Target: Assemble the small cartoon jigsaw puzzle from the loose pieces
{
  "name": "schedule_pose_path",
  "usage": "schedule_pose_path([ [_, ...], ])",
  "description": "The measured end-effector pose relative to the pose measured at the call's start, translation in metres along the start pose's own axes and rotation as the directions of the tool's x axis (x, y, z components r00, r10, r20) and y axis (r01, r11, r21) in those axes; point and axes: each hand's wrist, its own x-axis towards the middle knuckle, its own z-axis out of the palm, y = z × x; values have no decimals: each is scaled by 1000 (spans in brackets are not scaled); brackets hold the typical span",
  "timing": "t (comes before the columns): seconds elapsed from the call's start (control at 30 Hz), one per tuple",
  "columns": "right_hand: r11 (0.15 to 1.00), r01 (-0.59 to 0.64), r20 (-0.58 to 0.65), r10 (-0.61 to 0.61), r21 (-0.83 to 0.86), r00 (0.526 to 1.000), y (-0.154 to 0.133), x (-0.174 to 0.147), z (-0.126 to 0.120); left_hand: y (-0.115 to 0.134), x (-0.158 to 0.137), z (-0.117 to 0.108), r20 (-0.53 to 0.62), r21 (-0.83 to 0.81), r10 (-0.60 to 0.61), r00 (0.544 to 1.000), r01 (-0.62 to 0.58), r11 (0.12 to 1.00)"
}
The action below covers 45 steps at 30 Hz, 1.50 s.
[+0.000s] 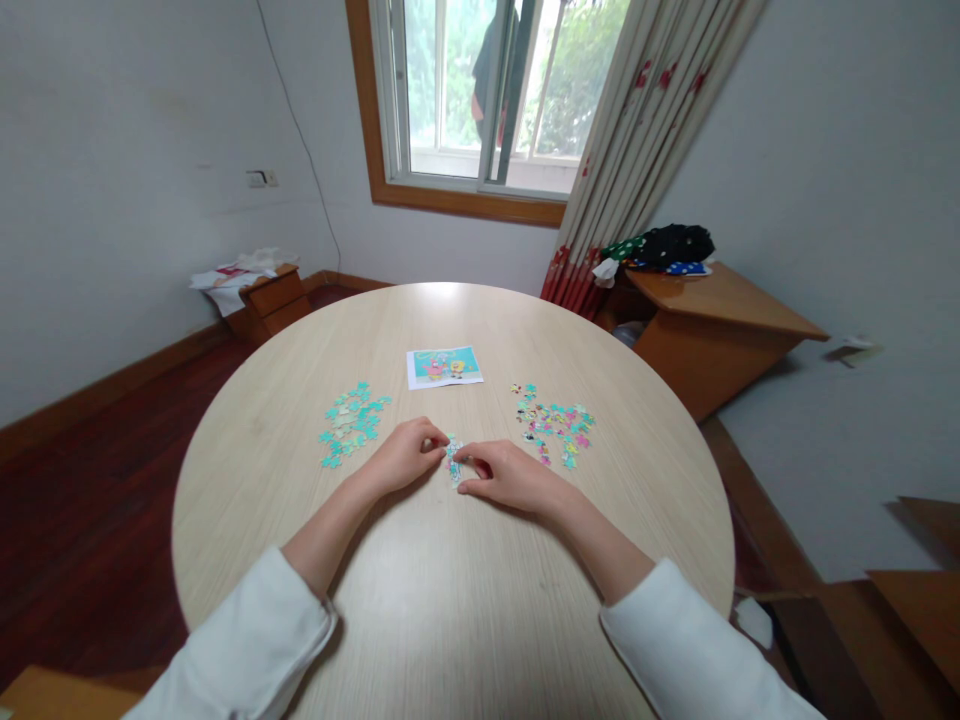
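Note:
A small joined patch of jigsaw puzzle pieces (454, 466) lies on the table in front of me, partly covered by my fingers. My left hand (409, 457) is closed at the patch's upper left edge, thumb and fingertips pinched on a puzzle piece there. From the other side, my right hand (514, 475) grips the patch, index fingertip on it and thumb at its lower right edge. Loose, mostly turquoise puzzle pieces (352, 422) are spread left of my hands. More loose multicoloured puzzle pieces (559, 420) lie to the right.
A reference picture (448, 368) with cartoon figures lies beyond my hands on the round wooden table (450, 620). Behind stand a window (495, 100) and a curtain (630, 130). A wooden cabinet (720, 300) with cloths on top is at the right; a small drawer unit (274, 298) is at the left.

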Motion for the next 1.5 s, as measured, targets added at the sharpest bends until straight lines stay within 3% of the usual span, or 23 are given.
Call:
schedule_pose_path([
  [0.37, 998, -39, 103, 34, 42, 994, 5, -2, -2, -4, 0, 2, -21, -1, 8, 1000, -8, 1000],
  [0.8, 997, -55, 112, 48, 57, 993, -3, -5, -8, -1, 1, 1, -30, 0, -8, 1000, 8, 1000],
  [1.27, 996, -42, -144, 53, 83, 988, 8, 2, -4, 5, 3, 0, -220, -36, -56, 974, 50, 998],
  [1.4, 998, -48, -267, 54, 28, 962, 15, 4, -8, 6, 3, -1, -275, -22, -55, 960, 51, 998],
  [1.5, 994, -108, -392, 88, -29, 916, 27, 1, -19, 6, 2, -1, -313, -28, -52, 948, 45, 999],
])
